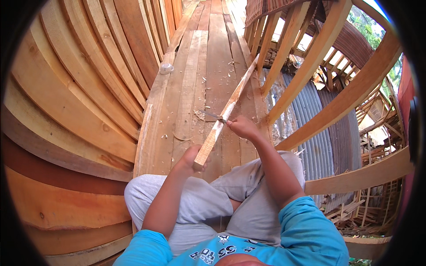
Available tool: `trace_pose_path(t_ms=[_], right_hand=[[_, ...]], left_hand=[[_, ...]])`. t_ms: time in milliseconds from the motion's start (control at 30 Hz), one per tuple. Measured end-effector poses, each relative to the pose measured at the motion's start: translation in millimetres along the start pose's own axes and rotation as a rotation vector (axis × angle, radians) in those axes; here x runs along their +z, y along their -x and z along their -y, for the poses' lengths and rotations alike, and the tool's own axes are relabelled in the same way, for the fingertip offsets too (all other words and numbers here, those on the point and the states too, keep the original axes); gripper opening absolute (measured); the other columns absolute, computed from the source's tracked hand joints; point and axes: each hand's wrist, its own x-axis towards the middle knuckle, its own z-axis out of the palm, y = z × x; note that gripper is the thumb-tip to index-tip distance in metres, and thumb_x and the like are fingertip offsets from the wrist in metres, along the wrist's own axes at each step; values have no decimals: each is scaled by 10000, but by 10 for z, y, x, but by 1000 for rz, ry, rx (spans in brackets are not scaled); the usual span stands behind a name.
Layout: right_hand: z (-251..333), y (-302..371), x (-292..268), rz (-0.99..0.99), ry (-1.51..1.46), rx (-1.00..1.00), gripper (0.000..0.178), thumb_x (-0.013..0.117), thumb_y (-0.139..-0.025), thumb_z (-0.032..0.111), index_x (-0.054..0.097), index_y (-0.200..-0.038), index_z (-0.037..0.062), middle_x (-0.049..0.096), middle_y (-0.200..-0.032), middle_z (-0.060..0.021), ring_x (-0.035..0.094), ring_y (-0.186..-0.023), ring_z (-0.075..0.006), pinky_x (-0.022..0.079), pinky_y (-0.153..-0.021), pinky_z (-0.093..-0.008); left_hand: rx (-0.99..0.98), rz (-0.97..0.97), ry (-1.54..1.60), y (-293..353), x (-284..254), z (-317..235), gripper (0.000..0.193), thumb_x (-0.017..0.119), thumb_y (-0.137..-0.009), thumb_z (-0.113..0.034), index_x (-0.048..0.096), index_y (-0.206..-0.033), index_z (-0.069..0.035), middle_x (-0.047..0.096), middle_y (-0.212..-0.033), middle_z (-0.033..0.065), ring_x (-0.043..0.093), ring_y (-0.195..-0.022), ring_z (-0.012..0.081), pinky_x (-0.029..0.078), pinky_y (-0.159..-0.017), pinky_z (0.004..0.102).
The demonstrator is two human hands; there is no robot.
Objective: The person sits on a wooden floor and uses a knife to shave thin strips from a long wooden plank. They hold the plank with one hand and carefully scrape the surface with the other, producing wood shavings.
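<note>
Carving by hand, head view, with clock positions taken from the centre of the view. A long wooden strip [229, 106] lies aslant through the centre, its near end just short of six o'clock, toward seven, and its far end at one o'clock; brown stretches alternate with pale patches of bare wood. The left hand [190, 159], toward seven o'clock, is curled around the strip's near end, some of its fingers hidden behind the wood. The right hand [243, 127], near three o'clock and close to the centre, is closed around the handle of a knife [214, 116], whose blade crosses the strip and points toward ten o'clock. Pale shavings [199, 115] lie scattered over the plank floor [217, 66]. At eleven o'clock a small whitish object [166, 68], its kind unclear, lies on the planks. Bent legs in grey trousers [262, 217] occupy six o'clock, below them a blue shirt [310, 235]. Upright boards [57, 93] line the side from eight to eleven o'clock; wooden slats [306, 64] stand from one to four o'clock, with corrugated metal sheets [304, 119] beyond them at three o'clock.
</note>
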Motion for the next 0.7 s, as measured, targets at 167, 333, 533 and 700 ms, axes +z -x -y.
trace_pose_path(t_ms=[167,333,533,700], right_hand=[[61,115,70,-284,200,-79,289,610,-864,385,752,-880,134,706,-842,-137,667,-787,-356,502,-709,-473],[-23,40,170,-539,275,-275,191,655,-822,316,704,-810,132,685,-750,-112,655,-709,-357,491,-624,-475],[-163,-151,157,-600,32,-263,200,640,-884,276,643,-850,79,663,-729,-121,643,-708,-335,483,-650,-456],[-304,-242,-5,-541,-283,-219,323,505,-1006,322,627,-904,40,661,-812,-142,628,-712,-289,468,-676,-404]], left_hand=[[3,4,80,3,76,17,421,342,-991,-302,556,-1183,6,541,-661,31,507,-464,97,417,-396,213],[13,41,115,-34,17,-38,410,345,-989,-299,549,-1184,-1,556,-673,35,504,-449,103,414,-399,221],[23,-54,-82,-49,62,136,391,354,-992,-321,562,-1181,-49,577,-683,41,531,-473,124,428,-430,265],[-9,-109,-124,0,60,98,397,342,-991,-333,571,-1181,-70,569,-677,38,531,-479,126,421,-436,268]])
